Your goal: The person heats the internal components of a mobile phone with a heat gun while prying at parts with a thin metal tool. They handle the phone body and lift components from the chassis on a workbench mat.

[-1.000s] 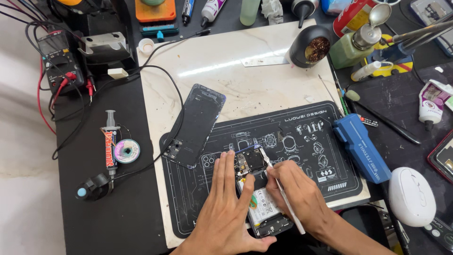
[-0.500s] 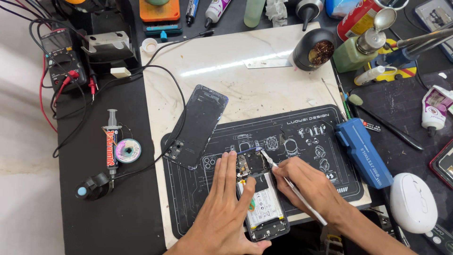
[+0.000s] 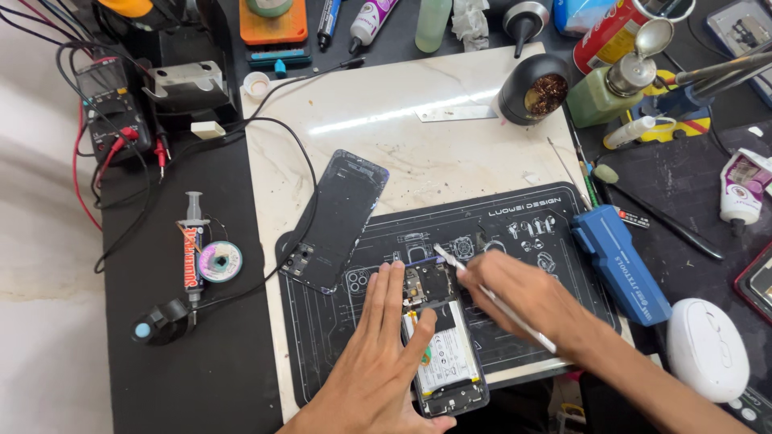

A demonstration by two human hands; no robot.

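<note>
Opened phone (image 3: pixel 445 354), near-centre on the mat (image 3: pixel 322 370): light, rigid, fragile inside, best held by its edges; left hand (image 3: pixel 378 362) lay flat steadying it, right hand (image 3: pixel 515 297) pinched tweezers (image 3: pixel 490 296) over the board.

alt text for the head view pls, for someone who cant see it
A left hand steadies an opened phone on a dark repair mat while the right hand holds a thin white tool at its top. The phone's back cover lies beside it.
</note>
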